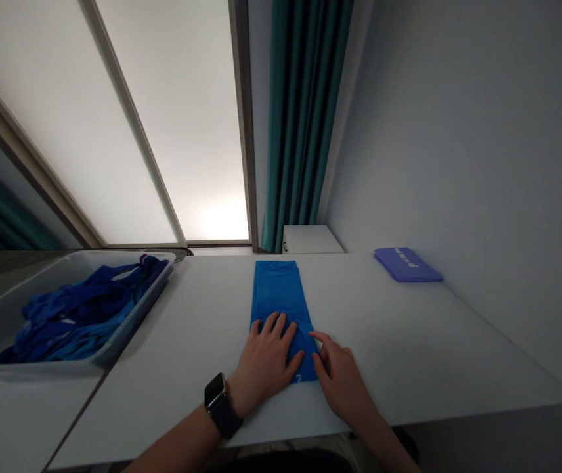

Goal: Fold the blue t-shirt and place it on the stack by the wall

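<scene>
The left hand (264, 361) lies spread, pressing on a folded bright-blue cloth strip (278, 289) near the white bench's (409, 341) front edge. The right hand (341, 384), fingers loosely curled, touches the strip's right side. A grey plastic tray (136, 320) of crumpled blue garments (81, 312) sits beyond the bench's left edge; a flat violet folded packet (406, 265) lies at the far right corner.

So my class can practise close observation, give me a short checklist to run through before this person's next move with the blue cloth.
Left hand pressed flat on the blue cloth: ok.
Right hand touching the cloth's right edge: ok.
Far part of the cloth lying flat on the white table: ok.
Layers aligned under the hands: cannot tell, hidden.
Grey tray of blue garments apart from the cloth: ok.
</scene>
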`<action>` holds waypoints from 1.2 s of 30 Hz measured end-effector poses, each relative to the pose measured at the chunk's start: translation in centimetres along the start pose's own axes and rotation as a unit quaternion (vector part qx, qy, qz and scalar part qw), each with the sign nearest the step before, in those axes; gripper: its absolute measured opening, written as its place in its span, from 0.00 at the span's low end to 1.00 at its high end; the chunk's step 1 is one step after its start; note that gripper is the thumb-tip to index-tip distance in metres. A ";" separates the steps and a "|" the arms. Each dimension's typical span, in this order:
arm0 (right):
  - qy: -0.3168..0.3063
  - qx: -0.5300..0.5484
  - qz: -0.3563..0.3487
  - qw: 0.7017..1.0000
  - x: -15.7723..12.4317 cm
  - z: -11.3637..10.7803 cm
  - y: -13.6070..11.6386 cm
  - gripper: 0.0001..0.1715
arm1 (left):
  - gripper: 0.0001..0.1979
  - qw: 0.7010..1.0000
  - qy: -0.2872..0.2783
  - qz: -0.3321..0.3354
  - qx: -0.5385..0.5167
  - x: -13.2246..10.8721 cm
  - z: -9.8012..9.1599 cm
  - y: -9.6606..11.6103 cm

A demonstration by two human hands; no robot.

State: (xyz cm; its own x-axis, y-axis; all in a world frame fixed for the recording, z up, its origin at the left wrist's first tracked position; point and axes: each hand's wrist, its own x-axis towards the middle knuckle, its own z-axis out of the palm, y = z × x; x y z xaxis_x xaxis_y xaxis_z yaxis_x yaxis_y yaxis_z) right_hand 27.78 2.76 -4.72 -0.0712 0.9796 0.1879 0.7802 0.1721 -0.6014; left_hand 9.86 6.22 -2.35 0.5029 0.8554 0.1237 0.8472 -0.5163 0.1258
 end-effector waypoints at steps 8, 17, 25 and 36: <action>0.012 -0.080 -0.017 0.997 -0.4 0.7 0.8 0.22 | 0.28 1.000 0.012 0.007 -0.014 -0.1 0.5 -0.1; 0.039 -0.108 -0.083 0.990 -0.5 0.4 0.9 0.22 | 0.29 1.000 0.027 0.007 -0.012 -0.5 0.9 -0.1; 0.011 -0.155 -0.204 0.967 0.1 1.2 0.5 0.30 | 0.29 0.999 0.034 0.002 -0.016 -0.6 1.3 -0.2; -0.033 -0.181 -0.193 0.964 -0.5 1.6 1.6 0.30 | 0.27 0.999 0.032 0.016 -0.036 -0.8 1.3 -0.3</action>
State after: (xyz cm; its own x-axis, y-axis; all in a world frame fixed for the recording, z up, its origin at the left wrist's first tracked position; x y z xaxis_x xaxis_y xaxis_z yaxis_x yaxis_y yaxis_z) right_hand 28.06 2.76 -7.05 -0.4296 0.8562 0.2869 0.8523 0.4894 -0.1845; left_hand 9.44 5.77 -3.78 0.5149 0.8356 0.1915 0.8154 -0.5463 0.1916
